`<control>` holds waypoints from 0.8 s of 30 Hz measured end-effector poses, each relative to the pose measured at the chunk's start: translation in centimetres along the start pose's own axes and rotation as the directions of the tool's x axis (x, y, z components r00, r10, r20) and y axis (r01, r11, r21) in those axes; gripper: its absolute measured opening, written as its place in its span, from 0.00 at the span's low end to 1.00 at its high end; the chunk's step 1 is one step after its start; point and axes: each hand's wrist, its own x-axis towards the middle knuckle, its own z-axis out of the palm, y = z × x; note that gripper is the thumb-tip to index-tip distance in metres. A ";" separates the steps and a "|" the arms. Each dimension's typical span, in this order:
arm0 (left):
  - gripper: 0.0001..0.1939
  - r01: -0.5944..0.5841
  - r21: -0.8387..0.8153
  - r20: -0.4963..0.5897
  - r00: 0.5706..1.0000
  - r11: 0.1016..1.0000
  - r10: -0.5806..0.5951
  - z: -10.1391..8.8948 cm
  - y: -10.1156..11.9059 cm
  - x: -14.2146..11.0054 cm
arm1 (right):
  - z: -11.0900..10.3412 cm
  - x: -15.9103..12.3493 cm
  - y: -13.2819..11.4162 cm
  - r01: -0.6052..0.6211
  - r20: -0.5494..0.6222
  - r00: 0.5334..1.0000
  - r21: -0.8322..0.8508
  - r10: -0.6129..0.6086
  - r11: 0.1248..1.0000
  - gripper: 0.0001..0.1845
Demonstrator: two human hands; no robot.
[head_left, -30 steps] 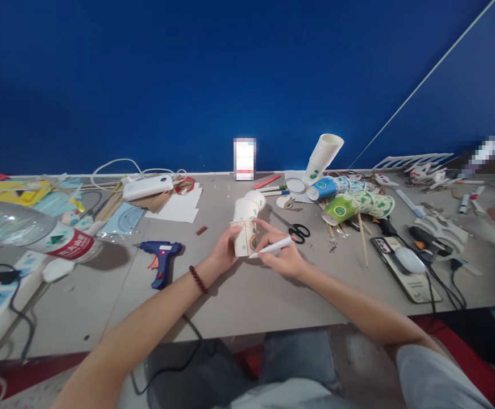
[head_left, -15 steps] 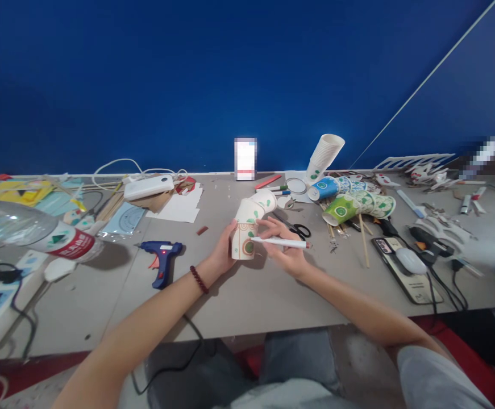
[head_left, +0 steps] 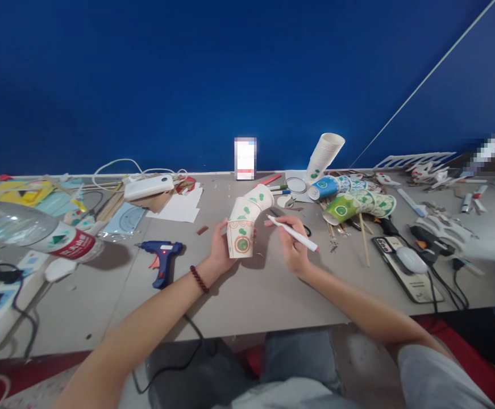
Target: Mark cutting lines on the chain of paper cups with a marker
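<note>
My left hand is wrapped round a curved chain of joined paper cups with green spots and an orange drawing on the lowest cup. It holds the chain upright on the grey table. My right hand pinches a white marker pen, its tip pointing up-left, a little to the right of the cups and apart from them. A dark bead bracelet sits on my left wrist.
A blue glue gun lies left of my hands, a water bottle farther left. Scissors, coloured cup chains, a tilted cup stack, sticks, a phone and cables crowd the right. Papers and a white box lie behind.
The pen tip has lifted off the lowest cup and my right hand has drawn back to the right. My left hand has turned the cup chain, so it leans more to the right.
</note>
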 end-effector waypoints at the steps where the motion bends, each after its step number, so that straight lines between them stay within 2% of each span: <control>1: 0.26 -0.003 0.000 -0.005 1.000 1.000 0.003 0.0 0.0 0.0 | 0.0 0.0 0.0 -0.004 0.007 1.000 -0.030 0.004 1.000 0.10; 6: 0.29 -0.013 0.008 -0.005 1.000 1.000 0.013 0.1 -0.1 0.0 | -0.2 -0.3 -0.2 0.068 0.062 0.996 -0.165 -0.058 0.984 0.07; 8: 0.28 -0.009 0.011 -0.007 1.000 1.000 0.009 0.1 -0.2 0.1 | -0.1 -0.4 -0.3 0.067 0.074 0.996 -0.128 -0.058 0.989 0.06; 13: 0.23 -0.006 0.004 -0.057 0.998 1.000 0.006 0.2 -0.2 0.1 | 0.3 -0.5 -0.4 0.026 0.179 0.983 0.142 -0.052 0.989 0.06; 19: 0.21 0.009 -0.002 -0.076 0.997 1.000 -0.009 0.3 -0.2 0.0 | 0.4 -0.4 -0.1 0.064 0.143 0.987 0.097 -0.077 0.993 0.05; 24: 0.21 0.038 -0.025 -0.091 0.995 0.999 -0.040 0.3 -0.2 0.1 | 0.5 -0.3 -0.2 0.028 0.150 0.988 0.097 -0.042 0.995 0.05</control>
